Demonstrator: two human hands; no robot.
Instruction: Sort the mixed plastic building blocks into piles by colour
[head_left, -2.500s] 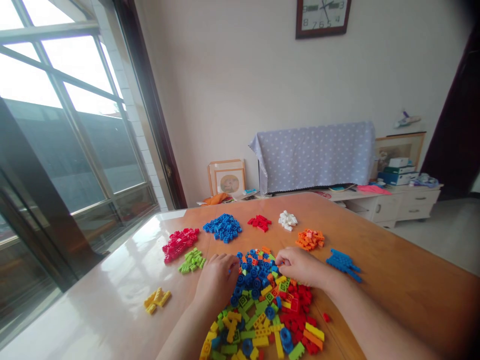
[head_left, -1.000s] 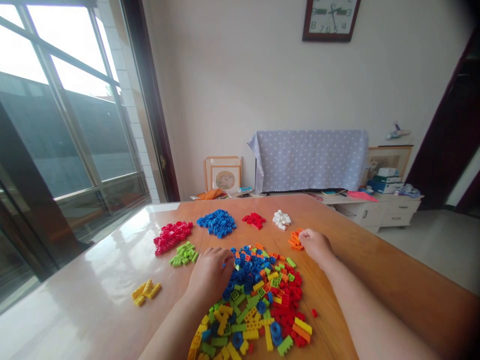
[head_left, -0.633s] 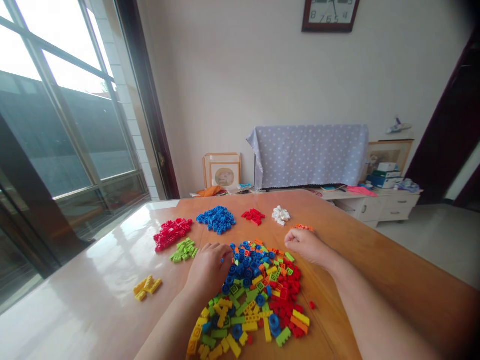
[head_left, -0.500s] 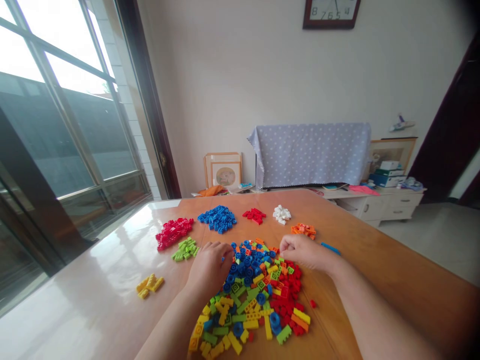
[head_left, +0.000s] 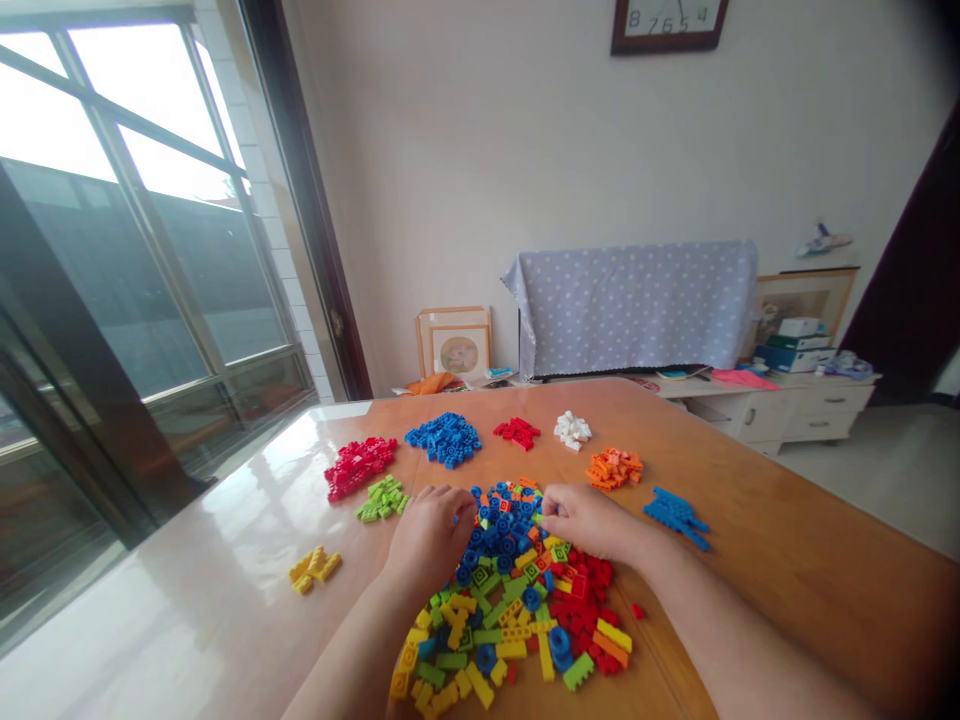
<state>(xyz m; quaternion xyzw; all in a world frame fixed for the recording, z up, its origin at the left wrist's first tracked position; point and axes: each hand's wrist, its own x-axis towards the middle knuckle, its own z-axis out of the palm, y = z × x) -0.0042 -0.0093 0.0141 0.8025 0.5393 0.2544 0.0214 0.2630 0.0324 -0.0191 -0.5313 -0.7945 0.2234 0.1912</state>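
Note:
A mixed heap of toy building bricks (head_left: 495, 610) lies in front of me, with blue round pieces, green, yellow, orange and red bricks. My left hand (head_left: 431, 530) is at the heap's upper left side, fingers curled inward. A bit of blue shows by its fingertips; whether it is held I cannot tell. Across from it, my right hand (head_left: 589, 518) reaches over the upper right part of the heap, thumb and finger pinched together. A light green brick (head_left: 538, 519) shows right at those fingertips, but the grip itself is mostly hidden.
Sorted piles ring the heap: dark pink bricks (head_left: 361, 467), blue bricks (head_left: 443, 439), red bricks (head_left: 517, 432), white bricks (head_left: 572, 430), orange bricks (head_left: 614, 467), long blue bricks (head_left: 676, 515), green bricks (head_left: 382, 498) and yellow bricks (head_left: 314, 568). Beyond the wooden table (head_left: 787, 560) stands a white cabinet (head_left: 795, 413).
My right hand has moved left, further over the heap, uncovering more of the orange and long blue piles. My left hand stays by the heap's left side. The whole view has shifted slightly.

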